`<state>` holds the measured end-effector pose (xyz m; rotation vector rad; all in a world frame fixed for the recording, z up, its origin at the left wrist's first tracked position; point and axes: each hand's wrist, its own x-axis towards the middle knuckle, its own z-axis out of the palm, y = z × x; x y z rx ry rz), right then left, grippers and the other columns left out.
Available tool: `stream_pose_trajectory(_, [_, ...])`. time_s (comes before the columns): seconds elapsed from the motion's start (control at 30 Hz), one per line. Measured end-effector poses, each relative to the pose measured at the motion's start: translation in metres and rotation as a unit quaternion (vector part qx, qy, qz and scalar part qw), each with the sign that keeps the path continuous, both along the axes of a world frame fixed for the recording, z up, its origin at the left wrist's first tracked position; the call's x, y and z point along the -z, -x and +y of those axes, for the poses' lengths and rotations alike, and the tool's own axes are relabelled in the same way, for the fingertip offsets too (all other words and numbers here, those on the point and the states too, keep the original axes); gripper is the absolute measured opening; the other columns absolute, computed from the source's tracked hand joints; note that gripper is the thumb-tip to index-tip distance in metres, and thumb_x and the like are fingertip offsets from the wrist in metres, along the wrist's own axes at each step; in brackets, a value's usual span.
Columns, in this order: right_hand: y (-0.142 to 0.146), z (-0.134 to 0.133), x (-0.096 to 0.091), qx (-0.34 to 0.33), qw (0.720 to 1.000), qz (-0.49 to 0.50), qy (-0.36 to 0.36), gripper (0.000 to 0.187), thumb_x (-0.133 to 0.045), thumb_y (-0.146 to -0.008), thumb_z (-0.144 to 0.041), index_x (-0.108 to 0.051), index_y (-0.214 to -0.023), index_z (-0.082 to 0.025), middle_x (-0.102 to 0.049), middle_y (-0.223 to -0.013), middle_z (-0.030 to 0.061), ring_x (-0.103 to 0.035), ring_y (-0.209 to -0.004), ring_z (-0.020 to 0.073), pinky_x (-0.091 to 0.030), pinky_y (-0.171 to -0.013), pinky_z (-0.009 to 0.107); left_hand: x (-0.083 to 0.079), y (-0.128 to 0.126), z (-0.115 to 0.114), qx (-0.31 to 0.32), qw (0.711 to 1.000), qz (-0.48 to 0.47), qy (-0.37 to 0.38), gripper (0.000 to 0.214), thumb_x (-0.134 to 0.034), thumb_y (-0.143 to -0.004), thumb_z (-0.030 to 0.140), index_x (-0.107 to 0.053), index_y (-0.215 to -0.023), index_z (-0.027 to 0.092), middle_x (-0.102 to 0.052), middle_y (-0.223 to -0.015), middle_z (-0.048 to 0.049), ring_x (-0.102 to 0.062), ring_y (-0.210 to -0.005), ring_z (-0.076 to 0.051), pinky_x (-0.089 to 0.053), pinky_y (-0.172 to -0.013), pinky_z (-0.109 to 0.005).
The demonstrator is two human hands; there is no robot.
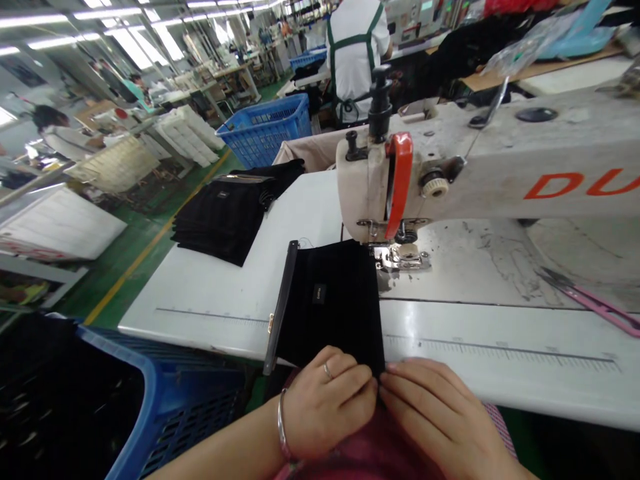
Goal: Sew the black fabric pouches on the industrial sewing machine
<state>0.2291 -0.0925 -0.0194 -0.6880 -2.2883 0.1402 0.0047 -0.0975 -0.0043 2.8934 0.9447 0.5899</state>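
A black fabric piece [335, 313] with a small label lies on the sewing machine table, its far right corner close to the presser foot [400, 257]. Along its left edge runs a stiff dark strip [283, 303] with a gold-coloured bit on it. My left hand [333, 403], wearing a ring and bangle, is closed on the near edge of the fabric. Beside it, my right hand [435, 407] pinches the near right corner, fingers pressed together. The sewing machine [480, 153] stands beyond the hands, to the right.
Stacked black fabric pieces [220, 213] lie on the table's far left. Pink-handled thread snips [590, 300] rest at the right. A blue basket [185, 400] of dark cloth stands at the lower left, another blue basket [273, 127] behind the table. A person [353, 60] stands farther back.
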Motion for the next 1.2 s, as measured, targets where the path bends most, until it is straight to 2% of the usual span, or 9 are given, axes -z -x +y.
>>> stream_pose_trajectory(0.1, [0.001,0.006,0.004,0.010,1.000,-0.003,0.022,0.027,-0.044,-0.098,-0.014,-0.068,-0.110,-0.014,-0.070,-0.111,0.0050,-0.060,-0.106,0.0208,-0.047,-0.095,0.039,-0.001,0.001,0.009,-0.004,1.000,-0.009,0.017,0.022,-0.049,-0.091,0.015,-0.062,-0.108,0.012,-0.064,-0.108,-0.0089,-0.055,-0.095,-0.019,-0.048,-0.081,-0.036])
stream_pose_trajectory(0.23, [0.000,0.012,0.008,0.008,0.998,-0.020,0.055,0.028,-0.046,-0.096,-0.013,-0.064,-0.118,-0.015,-0.066,-0.119,0.0073,-0.057,-0.112,0.0229,-0.046,-0.096,0.042,0.000,0.004,0.022,0.009,0.999,-0.021,0.032,0.019,-0.053,-0.093,0.014,-0.062,-0.110,0.013,-0.065,-0.115,-0.0064,-0.055,-0.101,-0.019,-0.047,-0.087,-0.034])
stream_pose_trajectory(0.47, [-0.003,0.029,-0.001,0.005,0.995,-0.058,0.084,0.032,-0.053,-0.091,-0.012,-0.060,-0.123,-0.013,-0.063,-0.123,0.0103,-0.056,-0.114,0.0252,-0.050,-0.094,0.043,-0.008,0.005,0.052,0.024,0.997,-0.035,0.063,0.018,-0.047,-0.097,0.016,-0.062,-0.107,0.014,-0.066,-0.111,-0.0063,-0.056,-0.099,-0.018,-0.048,-0.086,-0.031])
stream_pose_trajectory(0.6, [-0.001,0.040,-0.005,0.024,0.993,-0.057,0.099,0.032,-0.054,-0.091,-0.011,-0.060,-0.122,-0.014,-0.064,-0.121,0.0101,-0.058,-0.110,0.0238,-0.051,-0.094,0.042,-0.013,0.004,0.069,0.036,0.998,-0.018,0.057,0.022,-0.043,-0.098,0.016,-0.061,-0.109,0.012,-0.066,-0.111,-0.0070,-0.057,-0.099,-0.019,-0.048,-0.085,-0.033])
stream_pose_trajectory(0.7, [0.001,0.050,-0.008,0.039,0.992,-0.059,0.103,0.030,-0.054,-0.092,-0.013,-0.061,-0.121,-0.015,-0.064,-0.119,0.0093,-0.059,-0.108,0.0233,-0.051,-0.093,0.042,-0.012,0.005,0.080,0.041,0.998,-0.011,0.044,0.022,-0.042,-0.098,0.017,-0.061,-0.109,0.013,-0.065,-0.110,-0.0078,-0.057,-0.099,-0.019,-0.049,-0.085,-0.033])
stream_pose_trajectory(0.83, [0.002,0.063,-0.012,0.041,0.989,-0.057,0.128,0.028,-0.056,-0.092,-0.016,-0.061,-0.119,-0.017,-0.065,-0.116,0.0076,-0.060,-0.105,0.0221,-0.050,-0.092,0.041,-0.008,0.006,0.095,0.040,0.997,-0.032,0.065,0.022,-0.043,-0.096,0.013,-0.061,-0.108,0.013,-0.066,-0.112,-0.0060,-0.057,-0.102,-0.019,-0.048,-0.089,-0.034])
stream_pose_trajectory(1.0, [-0.003,0.069,-0.015,0.047,0.983,-0.027,0.178,0.012,-0.056,-0.092,-0.018,-0.065,-0.099,-0.020,-0.067,-0.101,0.0047,-0.061,-0.094,0.0191,-0.050,-0.087,0.038,-0.006,0.002,0.106,0.012,0.988,-0.109,0.108,0.012,-0.055,-0.091,0.014,-0.064,-0.098,0.015,-0.067,-0.101,-0.0032,-0.059,-0.095,-0.015,-0.047,-0.090,-0.032])
stream_pose_trajectory(1.1, [-0.004,0.069,-0.015,0.050,0.983,-0.033,0.173,0.016,-0.056,-0.092,-0.019,-0.066,-0.104,-0.020,-0.066,-0.103,0.0056,-0.061,-0.094,0.0199,-0.050,-0.086,0.039,-0.006,0.000,0.109,-0.016,0.987,-0.098,0.123,0.011,-0.061,-0.090,0.023,-0.063,-0.096,0.014,-0.065,-0.097,-0.0038,-0.059,-0.094,-0.016,-0.047,-0.088,-0.032])
stream_pose_trajectory(1.2, [-0.004,0.068,-0.012,0.047,0.985,-0.040,0.163,0.023,-0.056,-0.092,-0.020,-0.064,-0.114,-0.021,-0.065,-0.107,0.0065,-0.060,-0.097,0.0209,-0.050,-0.086,0.040,-0.008,-0.002,0.111,-0.039,0.989,-0.081,0.119,0.015,-0.059,-0.092,0.028,-0.063,-0.099,0.015,-0.062,-0.098,-0.0045,-0.058,-0.093,-0.016,-0.048,-0.087,-0.032])
